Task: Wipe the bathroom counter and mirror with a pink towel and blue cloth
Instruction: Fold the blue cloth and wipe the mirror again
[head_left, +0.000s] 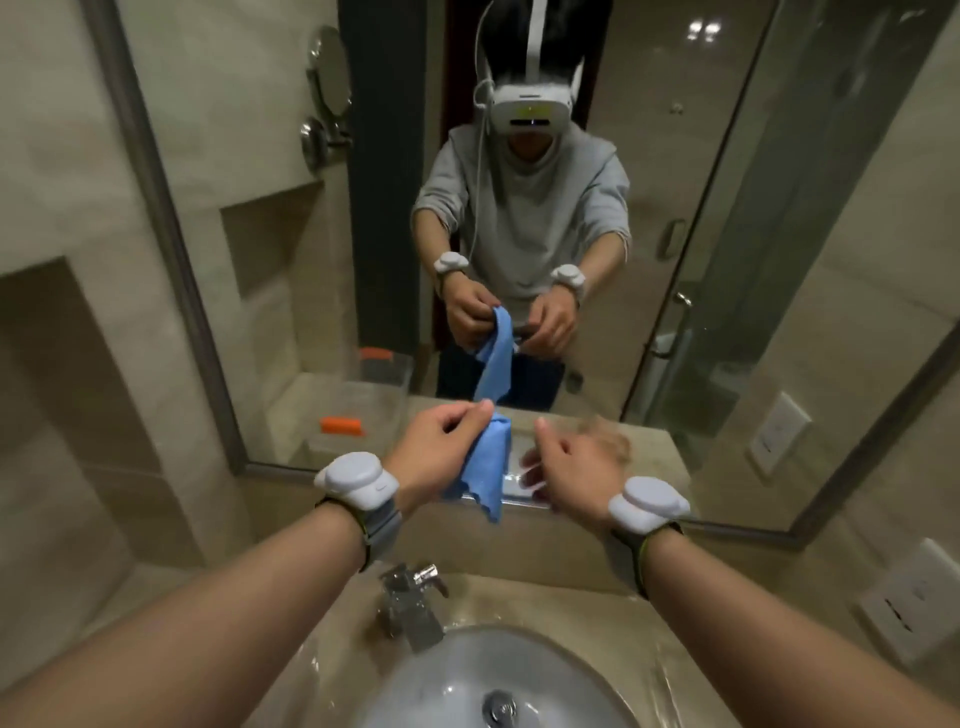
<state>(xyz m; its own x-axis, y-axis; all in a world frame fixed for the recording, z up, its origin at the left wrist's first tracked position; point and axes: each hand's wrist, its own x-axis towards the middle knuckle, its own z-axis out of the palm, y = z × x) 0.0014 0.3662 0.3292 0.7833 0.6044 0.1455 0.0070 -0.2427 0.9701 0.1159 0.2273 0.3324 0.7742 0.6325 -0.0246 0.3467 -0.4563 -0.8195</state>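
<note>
My left hand (441, 447) pinches the top of a blue cloth (485, 467), which hangs crumpled in the air just in front of the mirror (249, 270). Close to the cloth's right, my right hand (576, 467) is blurred by motion, its fingers loosely curled with nothing seen in them. Both hands hover above the beige stone counter (571, 592), near the mirror's lower edge. The mirror reflects a person with the cloth between both hands. No pink towel is in view.
A chrome faucet (410, 603) and a white sink basin (467, 675) lie below my forearms. At the back left of the counter, an orange object (340, 426) lies on a clear box. Wall outlets (904, 608) are on the right.
</note>
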